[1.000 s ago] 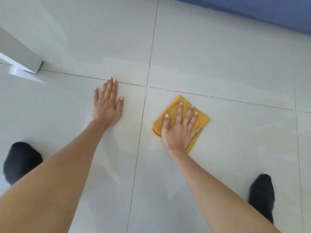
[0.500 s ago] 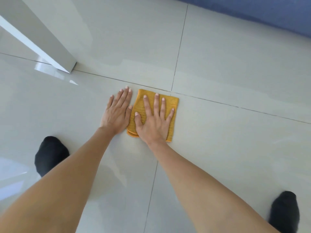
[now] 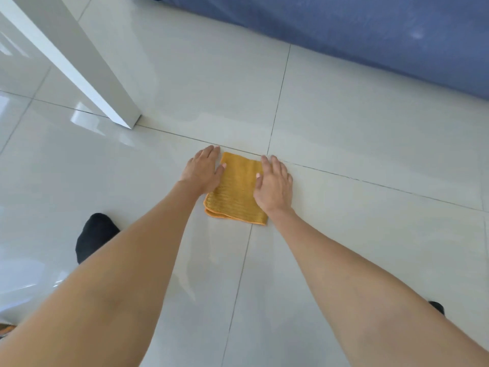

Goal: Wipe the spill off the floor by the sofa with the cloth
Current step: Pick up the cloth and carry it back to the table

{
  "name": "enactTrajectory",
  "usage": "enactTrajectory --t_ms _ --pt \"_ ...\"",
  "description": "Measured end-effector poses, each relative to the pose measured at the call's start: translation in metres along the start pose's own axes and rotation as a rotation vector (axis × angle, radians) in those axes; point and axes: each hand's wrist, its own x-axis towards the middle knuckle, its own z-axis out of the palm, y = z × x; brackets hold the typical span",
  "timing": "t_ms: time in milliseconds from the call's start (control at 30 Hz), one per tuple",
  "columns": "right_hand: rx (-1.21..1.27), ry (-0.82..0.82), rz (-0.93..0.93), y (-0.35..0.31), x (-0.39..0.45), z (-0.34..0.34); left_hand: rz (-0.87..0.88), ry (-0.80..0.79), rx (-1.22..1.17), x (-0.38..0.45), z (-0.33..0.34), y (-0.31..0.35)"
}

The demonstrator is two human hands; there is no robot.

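Both hands flat, left hand (image 3: 202,169), right hand (image 3: 274,185), flanking folded cloth (image 3: 236,193), tiled floor (image 3: 344,234)

I read this as a home living room: glossy pale floor tiles (image 3: 357,144), blue sofa (image 3: 370,33) along the upper right, white furniture leg (image 3: 87,70) upper left.

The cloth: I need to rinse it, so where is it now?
In the head view the cloth lies folded mid-floor between the left hand and right hand, near the white leg.
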Motion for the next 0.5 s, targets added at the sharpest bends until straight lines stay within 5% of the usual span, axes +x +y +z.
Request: enactTrajectory --t_ms 233,500 --pt "-0.027 -0.087 -0.076 0.014 0.018 -0.018 0.028 -0.069 0.174 0.022 -0.013 0.033" --pt "0.024 -0.094 0.066 0.002 0.029 -0.041 -0.014 -0.064 0.293 0.021 -0.025 0.04"
